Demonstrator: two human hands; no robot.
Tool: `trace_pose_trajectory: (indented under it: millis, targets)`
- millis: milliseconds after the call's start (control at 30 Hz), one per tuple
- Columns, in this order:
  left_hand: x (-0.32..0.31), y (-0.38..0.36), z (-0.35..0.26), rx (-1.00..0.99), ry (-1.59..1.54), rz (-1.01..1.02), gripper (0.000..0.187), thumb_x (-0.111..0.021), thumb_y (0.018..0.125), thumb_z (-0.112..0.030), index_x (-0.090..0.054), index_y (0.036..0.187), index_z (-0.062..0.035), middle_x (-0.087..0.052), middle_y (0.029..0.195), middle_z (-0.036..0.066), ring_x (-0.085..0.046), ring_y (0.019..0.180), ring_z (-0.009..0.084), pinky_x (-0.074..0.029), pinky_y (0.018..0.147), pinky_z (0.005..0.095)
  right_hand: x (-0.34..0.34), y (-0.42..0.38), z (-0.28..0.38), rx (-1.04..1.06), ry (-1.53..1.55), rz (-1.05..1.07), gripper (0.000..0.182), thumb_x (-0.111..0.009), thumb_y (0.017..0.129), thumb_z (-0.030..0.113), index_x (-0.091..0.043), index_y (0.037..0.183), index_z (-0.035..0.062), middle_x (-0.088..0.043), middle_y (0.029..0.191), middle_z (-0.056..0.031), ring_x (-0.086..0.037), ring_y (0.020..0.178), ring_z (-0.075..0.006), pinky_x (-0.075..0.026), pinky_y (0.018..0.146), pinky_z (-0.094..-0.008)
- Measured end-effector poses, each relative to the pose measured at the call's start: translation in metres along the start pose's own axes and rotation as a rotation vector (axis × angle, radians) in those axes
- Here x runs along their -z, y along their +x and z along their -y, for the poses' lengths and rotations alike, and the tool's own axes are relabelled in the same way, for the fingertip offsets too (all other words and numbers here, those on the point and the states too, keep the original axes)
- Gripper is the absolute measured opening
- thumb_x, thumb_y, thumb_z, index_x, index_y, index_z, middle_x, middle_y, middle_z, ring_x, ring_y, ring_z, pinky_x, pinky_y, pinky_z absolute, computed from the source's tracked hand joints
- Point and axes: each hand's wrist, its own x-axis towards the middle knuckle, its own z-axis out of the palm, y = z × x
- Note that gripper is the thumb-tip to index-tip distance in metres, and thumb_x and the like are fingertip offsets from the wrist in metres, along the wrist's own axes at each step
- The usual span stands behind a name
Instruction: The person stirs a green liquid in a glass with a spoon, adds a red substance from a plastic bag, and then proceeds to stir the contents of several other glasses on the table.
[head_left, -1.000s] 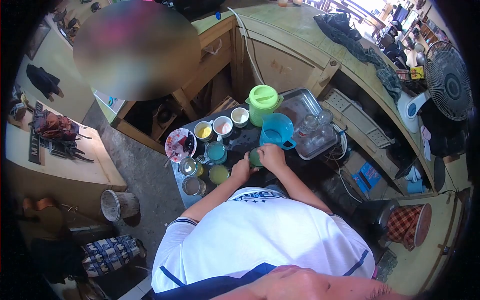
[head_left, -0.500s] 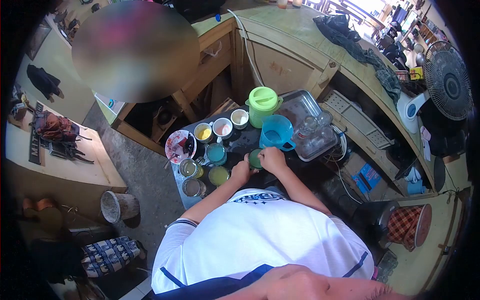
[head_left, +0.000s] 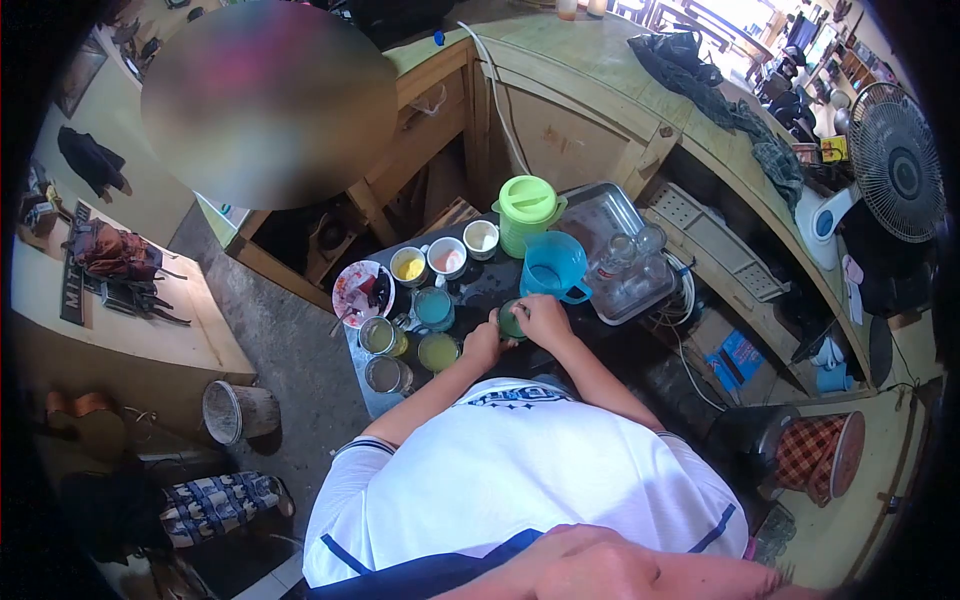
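A glass of dark green liquid stands on the dark table close to my body. Around its left side my left hand is closed, steadying it. My right hand is closed over the glass's right rim, fingers pointing down; what it pinches is hidden. Just behind is a translucent blue pitcher, beside a lidded light-green jug. To the left are glass mugs of liquid: a blue-green one, a yellow-green one, a pale yellow one and a greyish one.
White cups with yellow, pink and white contents line the table's back. A stained bowl is at left. A metal tray with glassware lies right. A blurred person is beyond, a fan far right.
My right hand has shifted very slightly at the rim of the green glass. My left hand stays around it, and the other things on the table keep their places.
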Motion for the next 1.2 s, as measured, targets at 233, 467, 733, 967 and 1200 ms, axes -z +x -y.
trace_pose_trajectory:
  millis: [233, 467, 733, 967, 1200]
  targets:
    - [0.001, 0.000, -0.001, -0.005, 0.009, 0.001, 0.088, -0.076, 0.075, -0.036, -0.029, 0.139, -0.0009, -0.066, 0.094, 0.022, -0.066, 0.088, 0.0386, -0.053, 0.072, 0.0467, 0.002, -0.001, 0.005, 0.002, 0.032, -0.073, 0.016, -0.062, 0.080, 0.017, -0.071, 0.081, 0.0034, -0.065, 0.083, -0.0182, -0.064, 0.076, -0.0364, -0.052, 0.070, -0.0446]
    - [0.003, -0.002, -0.003, -0.013, -0.009, 0.006, 0.086, -0.077, 0.074, -0.036, -0.030, 0.138, -0.0019, -0.067, 0.093, 0.022, -0.066, 0.087, 0.0386, -0.053, 0.072, 0.0471, 0.004, -0.001, 0.007, 0.042, 0.137, -0.194, 0.017, -0.062, 0.080, 0.018, -0.072, 0.079, 0.0037, -0.065, 0.081, -0.0193, -0.064, 0.074, -0.0367, -0.051, 0.068, -0.0455]
    - [-0.002, 0.001, 0.002, -0.009, 0.012, -0.011, 0.086, -0.076, 0.075, -0.039, -0.030, 0.138, -0.0029, -0.067, 0.092, 0.022, -0.066, 0.088, 0.0388, -0.052, 0.072, 0.0476, 0.008, -0.002, 0.009, 0.003, 0.028, -0.070, 0.017, -0.063, 0.080, 0.018, -0.072, 0.081, 0.0035, -0.066, 0.081, -0.0187, -0.064, 0.074, -0.0369, -0.051, 0.068, -0.0457]
    - [-0.001, 0.000, 0.002, -0.015, -0.017, -0.006, 0.087, -0.075, 0.075, -0.040, -0.029, 0.139, -0.0027, -0.067, 0.094, 0.022, -0.066, 0.089, 0.0386, -0.052, 0.072, 0.0473, 0.007, -0.002, 0.005, -0.080, -0.120, 0.051, 0.017, -0.065, 0.080, 0.018, -0.071, 0.083, 0.0023, -0.065, 0.082, -0.0191, -0.064, 0.075, -0.0371, -0.051, 0.070, -0.0450]
    - [-0.009, 0.004, 0.008, -0.023, -0.015, -0.016, 0.088, -0.076, 0.074, -0.040, -0.029, 0.139, -0.0037, -0.067, 0.094, 0.021, -0.066, 0.089, 0.0386, -0.052, 0.073, 0.0473, -0.001, -0.001, 0.001, -0.119, -0.130, 0.052, 0.019, -0.061, 0.081, 0.020, -0.071, 0.083, 0.0031, -0.066, 0.084, -0.0182, -0.064, 0.079, -0.0356, -0.052, 0.071, -0.0454]
